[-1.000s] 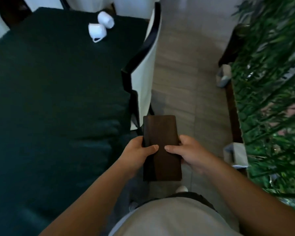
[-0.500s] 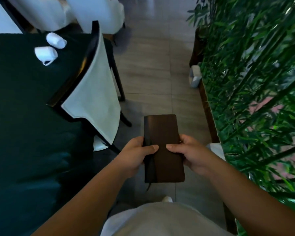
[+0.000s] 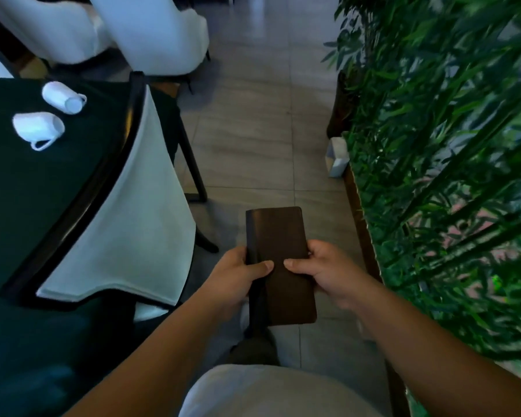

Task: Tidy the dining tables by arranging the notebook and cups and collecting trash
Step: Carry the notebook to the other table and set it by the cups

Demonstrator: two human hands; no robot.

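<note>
Over floor tiles, notebook (image 3: 278, 266) — clasped between both thumbs

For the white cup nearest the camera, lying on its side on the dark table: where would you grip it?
Probably around the body of the near cup, coming from above: it lies on its side on the table, and its thin handle loop faces the camera.

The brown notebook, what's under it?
Under the notebook, held by the left hand and right hand, are grey floor tiles. Whatever lies directly beneath is hidden.
</note>
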